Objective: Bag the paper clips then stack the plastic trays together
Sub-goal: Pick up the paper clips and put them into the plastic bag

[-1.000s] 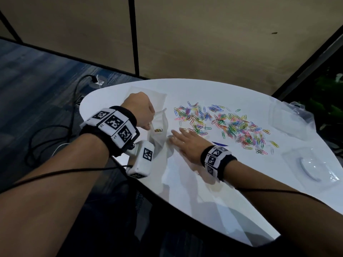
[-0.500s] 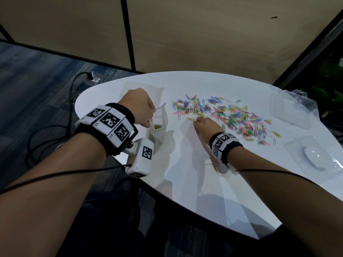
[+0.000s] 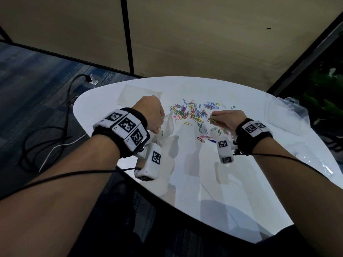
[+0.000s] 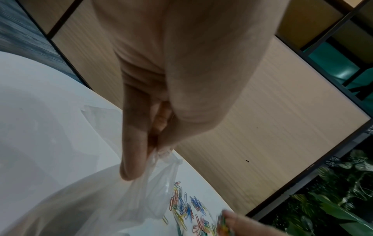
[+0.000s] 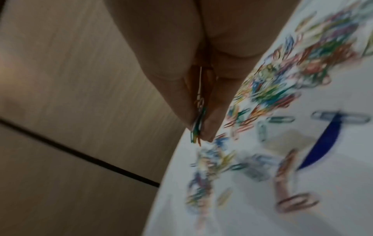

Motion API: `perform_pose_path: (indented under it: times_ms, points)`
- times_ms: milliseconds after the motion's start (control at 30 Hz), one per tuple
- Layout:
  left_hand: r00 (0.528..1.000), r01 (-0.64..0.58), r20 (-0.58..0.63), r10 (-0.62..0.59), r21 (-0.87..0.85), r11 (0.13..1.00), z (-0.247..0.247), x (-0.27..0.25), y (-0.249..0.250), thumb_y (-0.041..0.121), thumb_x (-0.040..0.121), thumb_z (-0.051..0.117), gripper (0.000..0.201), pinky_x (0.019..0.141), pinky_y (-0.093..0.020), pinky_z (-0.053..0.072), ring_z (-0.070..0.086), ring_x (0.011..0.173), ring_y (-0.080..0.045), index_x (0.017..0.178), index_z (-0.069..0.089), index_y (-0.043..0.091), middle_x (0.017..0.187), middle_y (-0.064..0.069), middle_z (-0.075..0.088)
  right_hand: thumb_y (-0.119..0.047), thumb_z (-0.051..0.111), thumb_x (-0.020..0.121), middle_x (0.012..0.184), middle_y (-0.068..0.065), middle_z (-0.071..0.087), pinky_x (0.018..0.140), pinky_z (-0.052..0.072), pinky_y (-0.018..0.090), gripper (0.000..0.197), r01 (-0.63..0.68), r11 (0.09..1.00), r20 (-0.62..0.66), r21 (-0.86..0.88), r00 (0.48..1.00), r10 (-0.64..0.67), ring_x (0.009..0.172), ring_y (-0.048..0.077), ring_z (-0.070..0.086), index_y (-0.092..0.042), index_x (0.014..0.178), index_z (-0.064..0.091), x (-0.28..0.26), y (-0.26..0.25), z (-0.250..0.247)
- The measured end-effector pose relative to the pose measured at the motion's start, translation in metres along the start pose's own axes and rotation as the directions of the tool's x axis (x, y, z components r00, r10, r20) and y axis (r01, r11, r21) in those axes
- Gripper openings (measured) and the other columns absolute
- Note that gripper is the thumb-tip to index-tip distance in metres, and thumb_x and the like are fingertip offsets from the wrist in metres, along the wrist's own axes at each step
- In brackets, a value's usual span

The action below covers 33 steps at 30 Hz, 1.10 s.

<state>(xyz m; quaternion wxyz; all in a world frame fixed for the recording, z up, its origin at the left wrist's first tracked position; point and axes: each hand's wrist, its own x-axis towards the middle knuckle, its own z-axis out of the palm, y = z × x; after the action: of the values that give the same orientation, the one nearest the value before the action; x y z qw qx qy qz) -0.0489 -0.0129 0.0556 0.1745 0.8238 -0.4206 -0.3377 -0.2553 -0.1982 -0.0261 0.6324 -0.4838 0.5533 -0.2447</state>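
The right hand (image 3: pixel 229 120) has lifted, now pinching paper clips (image 5: pixel 198 126).

Left hand (image 3: pixel 150 113) pinches bag (image 3: pixel 168 125) — right hand (image 3: pixel 229 120) pinches paper clips (image 3: pixel 212 120).

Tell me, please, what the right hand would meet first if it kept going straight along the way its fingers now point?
Probably the scattered paper clips: the right hand, pinching a few clips, points left across them, with the plastic bag beyond. Its height above the table is unclear.

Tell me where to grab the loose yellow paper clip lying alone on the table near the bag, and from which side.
Judging by its pose, pinch the yellow paper clip across its long sides from straight above. It lies flat on the white table, apart from the pile, with bare surface around it. The right hand, though, already pinches clips.
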Motion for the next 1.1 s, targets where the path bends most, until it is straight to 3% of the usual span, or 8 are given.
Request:
perform_pose_path:
  times_ms: [100, 267, 600, 800, 900, 967, 1033, 1100]
  points:
    - [0.999, -0.032, 0.027, 0.031, 0.030, 0.999, 0.006, -0.001, 0.007, -0.006, 0.090, 0.053, 0.029, 0.084, -0.039, 0.063, 0.079, 0.079, -0.026, 0.109, 0.075, -0.001, 0.086, -0.017, 0.079, 0.008, 0.062, 0.087, 0.093, 0.018, 0.072, 0.066, 0.059, 0.020, 0.019, -0.058, 0.971, 0.185, 0.231, 0.983, 0.015, 0.085, 0.025, 0.073, 0.010, 0.106, 0.066, -0.034, -0.020, 0.019]
    - [0.997, -0.056, 0.045, 0.055, 0.020, 0.998, 0.013, -0.004, 0.013, -0.005, 0.091, 0.052, 0.028, 0.084, -0.039, 0.063, 0.079, 0.080, -0.027, 0.109, 0.074, -0.001, 0.086, -0.017, 0.079, 0.007, 0.055, 0.092, 0.094, 0.015, 0.072, 0.071, 0.060, 0.020, 0.018, -0.203, 0.957, 0.421, 0.208, 0.901, 0.100, 0.084, 0.021, 0.073, 0.008, 0.107, 0.064, -0.076, -0.014, 0.054]
    - [0.991, -0.129, 0.023, 0.129, -0.014, 0.992, 0.034, 0.000, 0.025, -0.003, 0.087, 0.058, 0.021, 0.077, -0.040, 0.065, 0.078, 0.072, -0.025, 0.092, 0.077, 0.004, 0.078, -0.014, 0.078, 0.019, 0.055, 0.084, 0.084, 0.019, 0.069, 0.067, 0.061, 0.025, 0.020, -0.004, 0.994, 0.286, -0.108, 0.958, 0.035, 0.067, 0.023, 0.068, 0.006, 0.086, 0.070, -0.077, 0.003, 0.082]
    - [0.991, -0.132, 0.015, 0.133, -0.034, 0.991, 0.033, 0.001, 0.028, -0.002, 0.089, 0.055, 0.024, 0.074, -0.037, 0.065, 0.078, 0.068, -0.025, 0.090, 0.077, 0.008, 0.072, -0.011, 0.074, -0.003, 0.073, 0.071, 0.076, 0.018, 0.072, 0.081, 0.060, 0.044, 0.008, 0.147, 0.915, 0.213, -0.376, 0.975, -0.069, 0.068, 0.029, 0.069, -0.009, 0.069, 0.077, -0.068, 0.010, 0.081]
    - [0.991, -0.130, 0.015, 0.130, -0.032, 0.991, 0.033, 0.002, 0.027, -0.001, 0.090, 0.057, 0.021, 0.075, -0.038, 0.065, 0.078, 0.068, -0.025, 0.090, 0.076, 0.008, 0.079, -0.012, 0.076, 0.015, 0.057, 0.082, 0.084, 0.024, 0.065, 0.073, 0.057, 0.032, 0.015, 0.090, 0.964, 0.262, -0.249, 0.965, -0.022, 0.066, 0.025, 0.061, 0.008, 0.087, 0.070, -0.071, 0.008, 0.086]
    - [0.991, -0.130, 0.006, 0.130, -0.038, 0.991, 0.032, 0.001, 0.027, -0.002, 0.090, 0.056, 0.022, 0.076, -0.038, 0.065, 0.078, 0.070, -0.026, 0.095, 0.076, 0.006, 0.084, -0.013, 0.077, 0.014, 0.058, 0.076, 0.094, 0.029, 0.069, 0.083, 0.059, 0.040, 0.029, 0.081, 0.960, 0.278, -0.267, 0.961, -0.004, 0.078, 0.031, 0.065, 0.011, 0.103, 0.068, -0.072, 0.010, 0.089]
    - [0.991, -0.134, -0.003, 0.134, -0.036, 0.990, 0.032, 0.000, 0.027, -0.004, 0.089, 0.056, 0.025, 0.077, -0.039, 0.065, 0.078, 0.072, -0.027, 0.098, 0.077, 0.004, 0.088, -0.015, 0.077, 0.000, 0.065, 0.065, 0.085, 0.020, 0.074, 0.081, 0.060, 0.041, 0.036, 0.169, 0.893, 0.258, -0.416, 0.964, -0.063, 0.078, 0.029, 0.070, 0.001, 0.100, 0.074, -0.073, 0.010, 0.092]
    - [0.991, -0.131, -0.003, 0.131, -0.026, 0.991, 0.031, 0.000, 0.027, -0.005, 0.088, 0.056, 0.025, 0.077, -0.039, 0.065, 0.078, 0.073, -0.027, 0.099, 0.077, 0.003, 0.085, -0.014, 0.077, -0.006, 0.067, 0.070, 0.069, 0.003, 0.069, 0.065, 0.053, 0.023, 0.022, 0.327, 0.711, 0.282, -0.623, 0.941, -0.186, 0.064, 0.014, 0.065, -0.009, 0.089, 0.078, -0.076, 0.008, 0.088]
